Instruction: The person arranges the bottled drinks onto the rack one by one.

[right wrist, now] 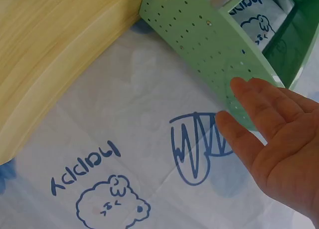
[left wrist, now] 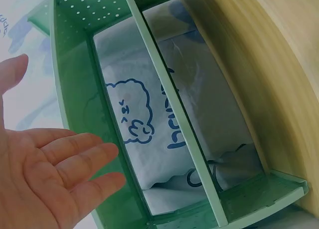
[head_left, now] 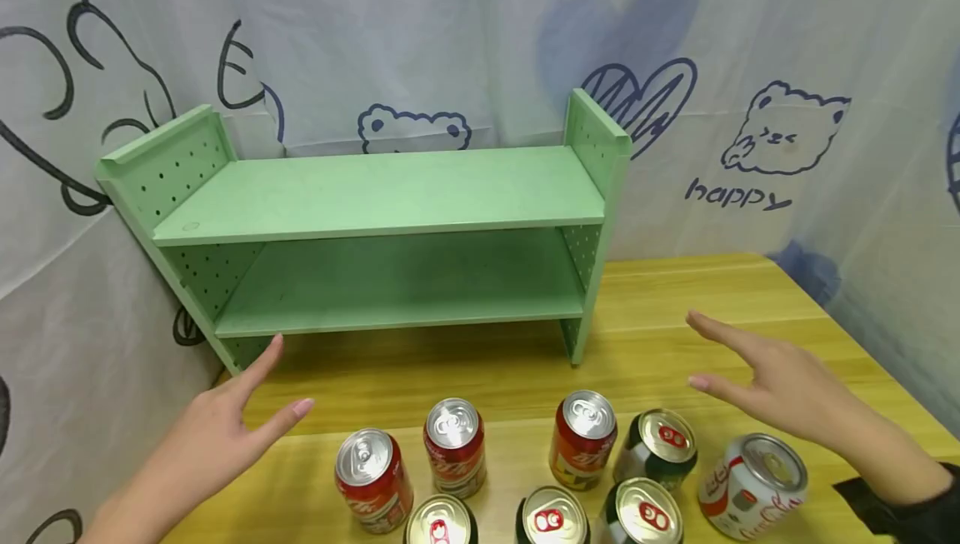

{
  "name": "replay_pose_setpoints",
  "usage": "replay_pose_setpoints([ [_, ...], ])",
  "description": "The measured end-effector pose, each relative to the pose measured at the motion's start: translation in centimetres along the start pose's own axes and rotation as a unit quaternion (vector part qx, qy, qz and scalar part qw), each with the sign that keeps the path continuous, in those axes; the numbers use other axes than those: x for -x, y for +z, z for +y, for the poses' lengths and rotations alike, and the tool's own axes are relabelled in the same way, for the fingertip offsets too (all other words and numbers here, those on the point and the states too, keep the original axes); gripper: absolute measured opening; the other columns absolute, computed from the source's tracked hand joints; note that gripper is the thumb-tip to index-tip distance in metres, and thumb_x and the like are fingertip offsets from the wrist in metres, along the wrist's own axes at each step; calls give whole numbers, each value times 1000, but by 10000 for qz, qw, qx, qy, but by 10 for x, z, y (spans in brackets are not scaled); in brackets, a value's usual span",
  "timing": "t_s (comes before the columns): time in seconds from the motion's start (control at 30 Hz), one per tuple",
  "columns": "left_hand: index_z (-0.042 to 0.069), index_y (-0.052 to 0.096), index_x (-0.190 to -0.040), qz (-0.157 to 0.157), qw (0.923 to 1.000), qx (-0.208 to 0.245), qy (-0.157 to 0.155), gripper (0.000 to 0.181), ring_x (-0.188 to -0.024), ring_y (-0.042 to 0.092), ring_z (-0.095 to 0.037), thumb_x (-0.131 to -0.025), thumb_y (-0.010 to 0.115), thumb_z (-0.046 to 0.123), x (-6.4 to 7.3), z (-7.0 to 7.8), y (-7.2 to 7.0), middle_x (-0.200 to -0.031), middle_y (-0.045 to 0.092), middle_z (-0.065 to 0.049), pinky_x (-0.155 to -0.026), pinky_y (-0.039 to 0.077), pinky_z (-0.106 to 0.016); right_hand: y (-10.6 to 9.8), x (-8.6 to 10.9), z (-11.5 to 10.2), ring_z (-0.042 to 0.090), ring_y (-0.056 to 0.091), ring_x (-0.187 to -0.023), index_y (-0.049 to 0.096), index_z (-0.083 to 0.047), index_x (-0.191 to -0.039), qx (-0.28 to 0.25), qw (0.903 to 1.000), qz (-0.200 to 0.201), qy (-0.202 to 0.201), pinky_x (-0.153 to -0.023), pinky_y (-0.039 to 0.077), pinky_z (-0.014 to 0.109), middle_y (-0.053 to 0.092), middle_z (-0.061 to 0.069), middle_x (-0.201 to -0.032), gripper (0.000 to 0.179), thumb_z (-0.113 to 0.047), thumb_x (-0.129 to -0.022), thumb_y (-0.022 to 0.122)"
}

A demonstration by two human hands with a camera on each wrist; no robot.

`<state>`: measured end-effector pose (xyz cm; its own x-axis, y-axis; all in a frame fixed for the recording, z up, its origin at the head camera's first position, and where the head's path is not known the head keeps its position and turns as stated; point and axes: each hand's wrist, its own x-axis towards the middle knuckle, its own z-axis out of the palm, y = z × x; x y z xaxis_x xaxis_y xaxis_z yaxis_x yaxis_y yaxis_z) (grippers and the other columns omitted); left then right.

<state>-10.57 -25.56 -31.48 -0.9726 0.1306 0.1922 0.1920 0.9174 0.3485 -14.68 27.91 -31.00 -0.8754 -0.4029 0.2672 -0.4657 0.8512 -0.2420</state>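
My left hand (head_left: 217, 431) hovers over the left side of the table, fingers straight and thumb spread, nothing in it. On the right, my right hand (head_left: 780, 381) is held out with straight fingers, above a white cola can (head_left: 750, 486). Red cans stand between the hands: one at left (head_left: 372, 477), one near the middle (head_left: 455, 448) and one further right (head_left: 583, 440). Beside that last one is a dark can with a gold lid (head_left: 656, 448). Several gold-lidded cans (head_left: 641, 515) line the front, partly cut off by the frame. In the left wrist view the palm and fingers show empty.
A green two-tier shelf (head_left: 405, 194) with perforated side panels stands at the back left of the wooden table (head_left: 675, 302). Behind it hangs a white cloth (head_left: 450, 44) with drawn bears and hearts. The same cloth closes off the left and right sides.
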Motion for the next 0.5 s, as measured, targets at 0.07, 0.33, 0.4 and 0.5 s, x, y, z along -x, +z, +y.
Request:
replay_pose_setpoints([
  [0.07,9,18,-151,-19,10000,-14,-19,82,-110,50,-56,-90,58,48,0,-1,-1,-138,41,-32,-85,44,-67,0,-2,-1,27,68,-86,39,-13,-145,-49,10000,-29,47,-71,54,50,55,17,-133,67,-39,-88,65],
  [0.33,7,23,-150,-178,9987,276,-385,74,-114,48,-54,-94,53,46,-3,-9,-13,-143,38,-25,-86,40,-70,-1,-16,-7,41,62,-104,43,-4,-141,-398,9987,-265,190,-81,52,57,57,20,-129,64,-40,-91,61],
  [0.4,6,25,-149,-239,9975,395,-526,72,-117,47,-52,-95,50,46,-4,-12,-18,-144,37,-22,-88,38,-70,-2,-20,-9,40,63,-102,43,-2,-140,-543,9976,-381,197,-80,53,54,57,21,-128,64,-40,-92,60],
  [0.5,4,28,-148,-265,9962,493,-663,71,-118,47,-49,-96,48,47,-5,-19,-25,-143,40,-20,-87,39,-69,-2,-26,-13,38,64,-102,44,0,-139,-632,9966,-486,184,-81,54,51,56,22,-129,64,-41,-93,58],
])
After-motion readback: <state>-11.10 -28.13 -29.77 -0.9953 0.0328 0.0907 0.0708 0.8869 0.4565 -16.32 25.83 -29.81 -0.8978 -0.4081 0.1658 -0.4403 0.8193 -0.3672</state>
